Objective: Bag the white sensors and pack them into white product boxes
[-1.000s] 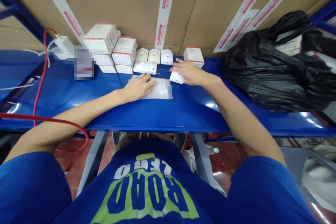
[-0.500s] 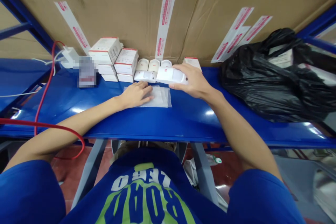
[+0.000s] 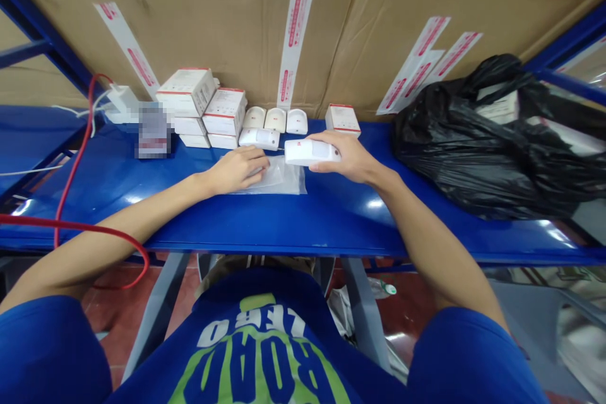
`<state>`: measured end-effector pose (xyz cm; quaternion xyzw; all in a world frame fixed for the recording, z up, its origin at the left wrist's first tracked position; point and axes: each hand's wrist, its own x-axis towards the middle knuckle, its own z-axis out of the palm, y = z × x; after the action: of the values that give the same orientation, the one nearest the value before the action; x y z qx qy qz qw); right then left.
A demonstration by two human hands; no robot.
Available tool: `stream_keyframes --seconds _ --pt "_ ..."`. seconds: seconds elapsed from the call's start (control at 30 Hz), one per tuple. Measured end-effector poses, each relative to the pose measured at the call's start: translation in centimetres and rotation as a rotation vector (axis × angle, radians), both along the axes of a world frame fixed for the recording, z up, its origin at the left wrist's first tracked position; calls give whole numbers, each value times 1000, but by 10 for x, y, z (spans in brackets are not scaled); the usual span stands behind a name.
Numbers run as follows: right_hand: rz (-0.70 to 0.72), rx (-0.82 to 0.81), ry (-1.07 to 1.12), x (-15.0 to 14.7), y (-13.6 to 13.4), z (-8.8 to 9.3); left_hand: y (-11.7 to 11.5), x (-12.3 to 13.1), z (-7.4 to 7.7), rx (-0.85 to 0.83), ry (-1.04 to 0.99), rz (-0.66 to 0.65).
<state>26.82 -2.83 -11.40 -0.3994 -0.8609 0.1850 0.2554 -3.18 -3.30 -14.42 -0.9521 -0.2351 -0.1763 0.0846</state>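
My right hand is closed round one end of a white motion sensor, which lies sideways just above the blue shelf. My left hand rests on a small pile of clear plastic bags, its fingers curled in on the top bag. Another motion sensor lies on the shelf beyond my left fingertips. Behind it, three more white sensors stand in a row against the cardboard.
Stacked white boxes stand at the back left, beside a blurred-out item and a plug adapter. One white box sits behind my right hand. A black plastic bag fills the right end. A red cable hangs at left.
My right hand has brought the motion sensor down and nearer, away from the row of sensors. The fingers of my left hand have curled in on the plastic bags.
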Motion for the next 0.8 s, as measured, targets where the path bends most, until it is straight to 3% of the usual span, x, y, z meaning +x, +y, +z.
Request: stream_keyframes --seconds 0.23,0.57,0.7,0.8 --pt "149 -143 -63 -6 -5 2 -5 -8 4 64 -102 -17" --pt "127 86 -207 -24 -14 -18 -18 6 4 216 -173 -76" --pt "176 124 -186 -30 -18 -24 -23 8 3 171 -208 -45" --pt "191 149 -137 -32 -20 -26 -23 8 1 41 -239 11"
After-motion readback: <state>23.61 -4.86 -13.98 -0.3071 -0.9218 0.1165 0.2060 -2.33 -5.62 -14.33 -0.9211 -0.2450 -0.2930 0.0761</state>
